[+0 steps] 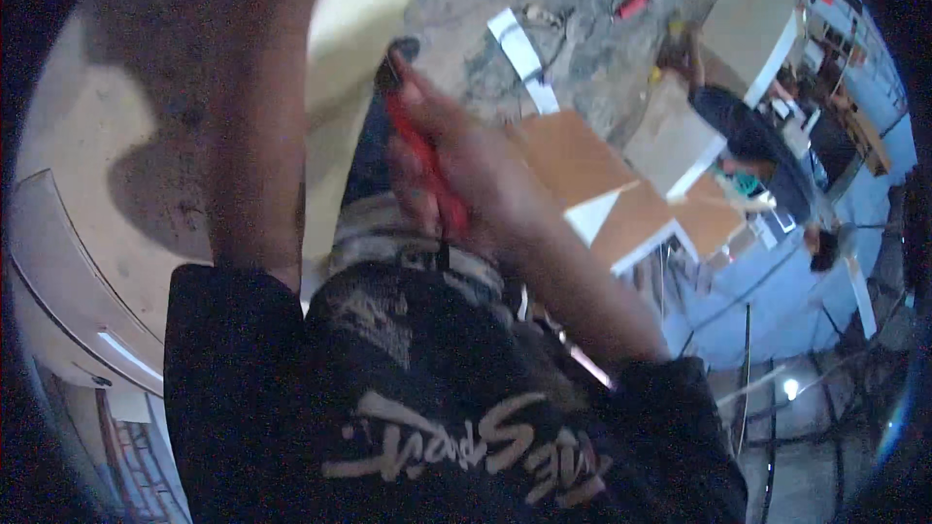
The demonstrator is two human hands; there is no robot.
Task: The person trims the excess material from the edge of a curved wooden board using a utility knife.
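Note:
My right hand (451, 160) is closed round a red-handled hand tool (416, 136) in front of my waist. The tool's dark head (396, 58) sticks out above my fist, beside the edge of a pale cream panel (364, 0). Motion blur and dim light hide its exact kind. Up the left side runs my left forearm (257, 116), passing in front of the pale surface. It leaves the picture at the top, so my left hand is out of sight.
Brown and white boards (573, 155) lie to the right on a stained floor (476, 29). A white strip (515, 44) and a small red object (631, 5) lie farther off. Another person in dark clothing (752, 141) bends among the panels at the far right.

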